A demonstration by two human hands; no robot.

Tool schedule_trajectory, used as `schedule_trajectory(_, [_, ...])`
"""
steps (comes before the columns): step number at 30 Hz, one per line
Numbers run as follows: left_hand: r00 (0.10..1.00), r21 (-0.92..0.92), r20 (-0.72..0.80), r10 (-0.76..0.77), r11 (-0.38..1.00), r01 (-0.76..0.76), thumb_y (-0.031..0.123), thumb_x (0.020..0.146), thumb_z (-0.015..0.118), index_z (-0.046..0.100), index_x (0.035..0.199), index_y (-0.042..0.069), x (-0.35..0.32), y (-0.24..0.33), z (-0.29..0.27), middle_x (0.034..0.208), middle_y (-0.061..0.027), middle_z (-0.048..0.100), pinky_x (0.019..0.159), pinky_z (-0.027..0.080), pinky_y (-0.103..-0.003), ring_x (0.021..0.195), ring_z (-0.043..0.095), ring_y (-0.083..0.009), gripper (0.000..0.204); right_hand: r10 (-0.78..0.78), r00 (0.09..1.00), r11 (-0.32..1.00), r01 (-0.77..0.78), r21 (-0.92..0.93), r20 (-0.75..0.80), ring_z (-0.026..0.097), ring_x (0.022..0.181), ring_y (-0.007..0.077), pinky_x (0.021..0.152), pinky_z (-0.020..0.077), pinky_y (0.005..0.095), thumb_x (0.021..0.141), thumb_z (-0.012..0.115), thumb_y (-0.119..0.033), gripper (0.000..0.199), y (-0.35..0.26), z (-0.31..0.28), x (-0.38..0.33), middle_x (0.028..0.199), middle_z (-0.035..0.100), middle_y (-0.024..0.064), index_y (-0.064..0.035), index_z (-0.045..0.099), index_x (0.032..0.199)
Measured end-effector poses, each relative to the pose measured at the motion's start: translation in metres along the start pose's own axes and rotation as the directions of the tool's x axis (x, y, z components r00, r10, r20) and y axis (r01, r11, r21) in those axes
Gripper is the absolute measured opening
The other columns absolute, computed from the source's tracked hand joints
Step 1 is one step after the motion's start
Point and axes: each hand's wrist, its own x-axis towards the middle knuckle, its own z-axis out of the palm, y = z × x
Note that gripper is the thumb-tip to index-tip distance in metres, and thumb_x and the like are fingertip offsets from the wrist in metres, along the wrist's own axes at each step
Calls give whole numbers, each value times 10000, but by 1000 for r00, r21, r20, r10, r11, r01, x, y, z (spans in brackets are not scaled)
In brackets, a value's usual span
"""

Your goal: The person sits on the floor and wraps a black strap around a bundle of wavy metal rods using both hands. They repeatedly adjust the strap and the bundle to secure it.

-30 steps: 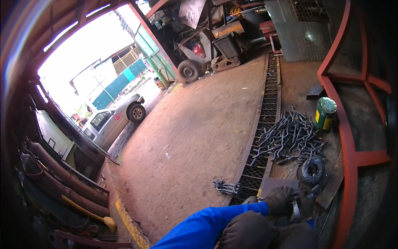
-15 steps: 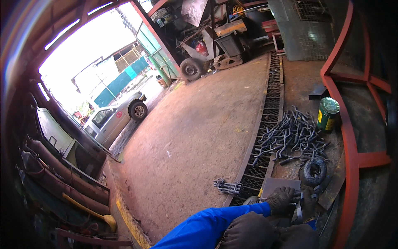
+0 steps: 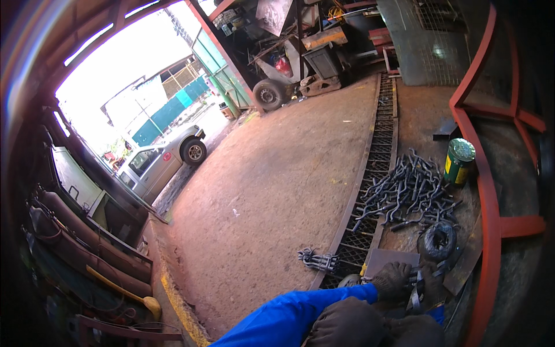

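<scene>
Left hand, gloved, fingers clamped on a dark metal piece beside the grating edge. Right hand hidden; its grip cannot be told. Open concrete floor lies leftward.

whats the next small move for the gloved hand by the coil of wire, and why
Probably lift the left hand in its dark glove clear of the flat grey metal plate and reach toward the black coil of wire just beyond it. The hand rests at the plate's edge; what it grips is unclear, and the right hand is hidden.
</scene>
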Motion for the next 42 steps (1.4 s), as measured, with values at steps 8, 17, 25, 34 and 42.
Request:
schedule_trajectory(8, [998, -33, -35, 57, 998, -58, 413, 722, 733, 520, 1201, -34, 1, -15, 15, 1090, -220, 600, 818, 488, -476, 983, 598, -384, 689, -197, 977, 903, 212, -375, 79, 536, 925, 130, 814, 460, 332, 969, 558, -174, 168, -12, 4, -7, 1002, 607, 33, -55, 634, 1059])
schedule_trajectory(17, [994, 31, 10, 109, 994, -109, 439, 733, 716, 525, 1212, -33, 5, -10, 8, 1084, -202, 603, 811, 480, -472, 987, 593, -371, 699, -140, 990, 986, 136, -96, -34, 548, 911, 133, 825, 462, 316, 966, 567, -167, 171, -12, 13, -18, 996, 617, 27, -54, 628, 1080])
schedule_trajectory(25, [996, -5, -24, 84, 996, -84, 463, 712, 745, 538, 1183, -12, 5, -8, -3, 1076, -195, 600, 828, 482, -472, 997, 590, -380, 700, -177, 984, 979, 173, -108, -26, 557, 904, 135, 814, 473, 324, 970, 569, -175, 160, 6, 1, -7, 1001, 626, 22, -63, 648, 1054])
schedule_trajectory(34, [997, -2, 3, 81, 997, -81, 466, 704, 751, 531, 1211, 6, 0, -14, 0, 1114, -204, 563, 855, 467, -483, 1049, 545, -379, 719, -137, 991, 987, 137, -79, 2, 559, 944, 156, 880, 465, 339, 969, 565, -180, 182, 17, -3, -4, 1019, 635, 41, -39, 645, 1053])
schedule_trajectory(42, [964, 109, -131, 230, 970, -217, 468, 707, 765, 581, 1207, 7, 4, -18, -23, 1129, -219, 599, 912, 467, -486, 1058, 578, -389, 704, -325, 945, 926, 310, -215, -39, 578, 1010, 147, 888, 471, 349, 992, 557, -180, 249, 21, -8, -1, 1078, 662, 71, -42, 655, 1174])
